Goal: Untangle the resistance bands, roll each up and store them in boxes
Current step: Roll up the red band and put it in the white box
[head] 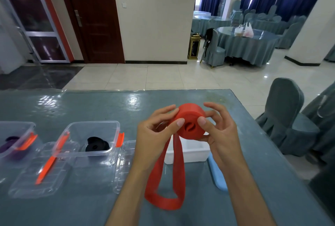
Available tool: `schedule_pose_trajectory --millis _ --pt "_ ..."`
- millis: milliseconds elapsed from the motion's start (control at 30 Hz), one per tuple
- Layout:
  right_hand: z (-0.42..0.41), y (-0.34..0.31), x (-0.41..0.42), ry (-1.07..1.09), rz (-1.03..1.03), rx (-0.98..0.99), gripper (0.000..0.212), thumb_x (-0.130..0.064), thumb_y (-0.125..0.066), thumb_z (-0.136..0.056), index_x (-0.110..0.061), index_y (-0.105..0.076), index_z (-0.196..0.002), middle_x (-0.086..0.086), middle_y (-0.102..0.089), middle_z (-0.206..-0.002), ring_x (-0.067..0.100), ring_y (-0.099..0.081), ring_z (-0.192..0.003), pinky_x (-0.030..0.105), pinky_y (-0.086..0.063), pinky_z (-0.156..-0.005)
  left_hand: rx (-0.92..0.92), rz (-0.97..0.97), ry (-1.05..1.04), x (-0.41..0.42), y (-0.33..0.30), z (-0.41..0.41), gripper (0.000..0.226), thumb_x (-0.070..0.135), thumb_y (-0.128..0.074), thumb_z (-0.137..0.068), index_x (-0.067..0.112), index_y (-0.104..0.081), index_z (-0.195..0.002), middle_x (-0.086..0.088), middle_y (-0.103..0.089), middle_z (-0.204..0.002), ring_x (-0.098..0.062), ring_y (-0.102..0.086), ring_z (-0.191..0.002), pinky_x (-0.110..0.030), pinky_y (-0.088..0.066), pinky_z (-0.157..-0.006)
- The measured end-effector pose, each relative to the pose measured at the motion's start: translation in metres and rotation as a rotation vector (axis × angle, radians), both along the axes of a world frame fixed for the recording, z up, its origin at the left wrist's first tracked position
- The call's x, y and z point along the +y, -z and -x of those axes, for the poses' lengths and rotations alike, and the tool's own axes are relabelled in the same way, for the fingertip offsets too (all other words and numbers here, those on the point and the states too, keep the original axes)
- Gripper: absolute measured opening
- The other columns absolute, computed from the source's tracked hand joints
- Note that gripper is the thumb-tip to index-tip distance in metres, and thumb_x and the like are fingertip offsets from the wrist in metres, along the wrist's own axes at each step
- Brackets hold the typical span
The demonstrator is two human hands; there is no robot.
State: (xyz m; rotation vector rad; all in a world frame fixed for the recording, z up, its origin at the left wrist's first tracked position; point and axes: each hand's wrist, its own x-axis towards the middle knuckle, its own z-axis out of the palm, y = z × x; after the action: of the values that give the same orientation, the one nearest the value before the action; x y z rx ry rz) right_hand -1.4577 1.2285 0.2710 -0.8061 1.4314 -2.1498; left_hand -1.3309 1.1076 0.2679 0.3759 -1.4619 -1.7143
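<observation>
Red band (190, 122): matt, smooth rubber. 2 boxes (94, 135) (14, 135): clear glossy plastic, orange plastic clips (120, 139). Table (90, 104): teal cloth under glossy wrinkled clear film. White box (190, 153): matt, foam-like. Floor tiles (145, 77): glossy.

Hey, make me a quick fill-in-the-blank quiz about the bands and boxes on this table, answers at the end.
1. Both the left hand and the right hand hold a partly rolled band coloured ____.
2. The middle clear box contains a rolled band coloured ____.
3. The leftmost clear box contains a band coloured ____.
4. The box under the hands is coloured ____.

Answers: red; black; purple; white
</observation>
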Motion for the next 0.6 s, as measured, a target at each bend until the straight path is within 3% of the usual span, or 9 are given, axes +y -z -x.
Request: schedule_pose_trajectory --millis 133,233,333,500,600 --pt "-0.002 0.004 -0.002 -0.044 0.046 -0.024 0.047 -0.033 -0.090 -0.077 -0.033 -0.074 -0.122 -0.002 -0.072 -0.108 0.023 -0.077 -0.099 0.047 -0.064 -0.070 -0.036 0.059 0.087 -0.010 -0.003 -0.007 0.040 0.017 -0.086 -0.076 0.019 -0.081 -0.116 -0.005 -0.080 -0.112 -0.023 -0.077 -0.107 -0.030 -0.060 -0.092" --pt "0.004 0.007 0.002 -0.097 -0.029 0.043 0.038 -0.034 -0.084 -0.080 -0.028 -0.075 -0.117 0.001 -0.076 -0.121 0.027 -0.076 -0.110 0.047 -0.065 -0.074 -0.034 0.093 0.022 -0.011 -0.004 -0.009 0.038 0.015 -0.093 -0.073 0.020 -0.082 -0.108 -0.006 -0.081 -0.104 -0.023 -0.078 -0.098 -0.033 -0.063 -0.087" --pt "0.007 0.006 0.006 -0.080 -0.080 0.098 0.033 -0.034 -0.087 -0.078 -0.026 -0.074 -0.107 0.007 -0.078 -0.116 0.031 -0.077 -0.104 0.042 -0.064 -0.070 -0.023 0.049 -0.048 -0.006 0.000 -0.006 0.031 0.017 -0.095 -0.072 0.020 -0.080 -0.099 -0.008 -0.081 -0.097 -0.022 -0.078 -0.092 -0.031 -0.063 -0.083" --pt "0.002 0.006 0.003 0.074 0.005 0.146 0.039 -0.032 -0.085 -0.081 -0.029 -0.074 -0.118 0.005 -0.078 -0.112 0.026 -0.078 -0.098 0.039 -0.065 -0.066 -0.031 0.043 -0.020 -0.005 0.001 0.002 0.035 0.018 -0.086 -0.077 0.007 -0.080 -0.110 -0.008 -0.079 -0.115 -0.022 -0.076 -0.108 -0.032 -0.060 -0.093" --pt "0.002 0.009 0.003 0.073 0.033 0.145 0.038 -0.032 -0.084 -0.083 -0.029 -0.075 -0.120 0.005 -0.077 -0.116 0.026 -0.077 -0.103 0.042 -0.066 -0.069 -0.076 0.090 0.041 -0.013 -0.001 -0.004 0.042 0.017 -0.084 -0.079 0.008 -0.078 -0.119 -0.009 -0.078 -0.116 -0.024 -0.076 -0.109 -0.034 -0.060 -0.096"
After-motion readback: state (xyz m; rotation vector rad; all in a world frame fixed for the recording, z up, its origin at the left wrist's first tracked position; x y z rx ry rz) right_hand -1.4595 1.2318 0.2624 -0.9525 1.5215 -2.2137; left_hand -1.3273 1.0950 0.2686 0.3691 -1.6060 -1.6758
